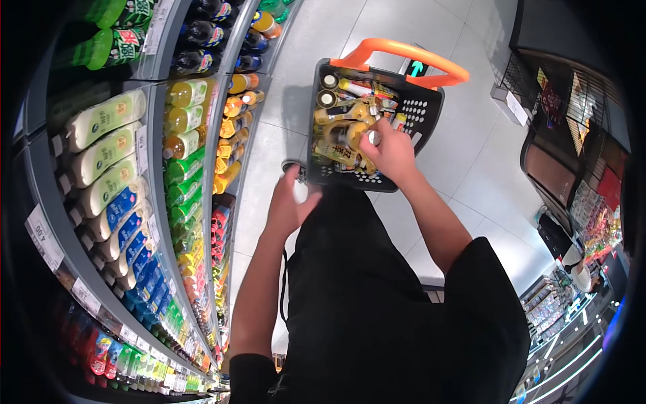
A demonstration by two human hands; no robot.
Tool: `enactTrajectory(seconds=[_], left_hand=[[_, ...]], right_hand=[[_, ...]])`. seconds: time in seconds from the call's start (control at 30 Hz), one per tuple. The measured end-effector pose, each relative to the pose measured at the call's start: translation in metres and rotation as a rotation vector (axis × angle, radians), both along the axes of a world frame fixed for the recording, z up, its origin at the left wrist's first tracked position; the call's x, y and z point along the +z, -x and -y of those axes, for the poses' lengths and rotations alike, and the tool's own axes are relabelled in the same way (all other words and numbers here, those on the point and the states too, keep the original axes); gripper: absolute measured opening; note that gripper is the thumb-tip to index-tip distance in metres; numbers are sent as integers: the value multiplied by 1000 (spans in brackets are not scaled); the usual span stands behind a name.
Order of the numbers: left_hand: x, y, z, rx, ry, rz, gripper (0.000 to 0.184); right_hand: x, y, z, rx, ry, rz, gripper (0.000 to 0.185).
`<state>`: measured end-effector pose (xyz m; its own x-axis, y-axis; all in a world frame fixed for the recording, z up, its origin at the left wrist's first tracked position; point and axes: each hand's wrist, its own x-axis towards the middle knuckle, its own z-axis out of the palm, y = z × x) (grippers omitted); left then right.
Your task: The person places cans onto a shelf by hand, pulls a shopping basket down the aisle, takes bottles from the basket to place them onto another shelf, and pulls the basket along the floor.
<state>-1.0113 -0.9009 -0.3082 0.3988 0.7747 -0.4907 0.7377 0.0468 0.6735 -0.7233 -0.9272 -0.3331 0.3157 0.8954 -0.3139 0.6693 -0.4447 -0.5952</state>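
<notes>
I wear the one camera on my head. It looks forward and steeply down, my hands (393, 153) and the basket (431, 109) near, its wide view catching shelves (160, 67) at left.

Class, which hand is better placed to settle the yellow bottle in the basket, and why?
Probably the right hand: it appears to grip the yellow bottle near its white cap, over the basket. The left hand is open, outside the basket.
</notes>
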Motion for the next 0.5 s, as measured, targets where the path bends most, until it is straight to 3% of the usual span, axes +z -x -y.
enactTrajectory(seconds=[0.03, 0.1, 0.13, 0.17, 0.3, 0.37, 0.4, 0.43, 0.5], left_hand=[[17, -35, -18, -114, -247, 34, 74], [15, -67, -22, -262, -249, -48, 76], [15, -78, -28, -335, -251, -92, 77], [28, -88, -47, -325, 155, -252, 75], [-10, -43, -44, -228, 292, -479, 72], [-44, 19, -17, -129, 400, -535, 77], [-56, 56, -1, -81, 449, -528, 81], [-53, 84, 13, -22, 511, -594, 85], [-33, 139, 56, 154, 570, -679, 88]], right_hand=[[12, -1, 1, -25, 15, -124, 33], [15, 2, 0, -109, -11, -519, 32], [15, -1, -2, -225, 365, -934, 35], [1, 0, -1, -268, 385, -1035, 37], [-83, 16, -3, -540, 583, -1234, 48], [-189, 7, 20, -388, 592, -869, 55], [-223, -4, 33, -100, 517, -257, 58], [-229, -22, 27, -158, 800, -276, 63], [-264, -34, 36, -457, 721, -163, 78]])
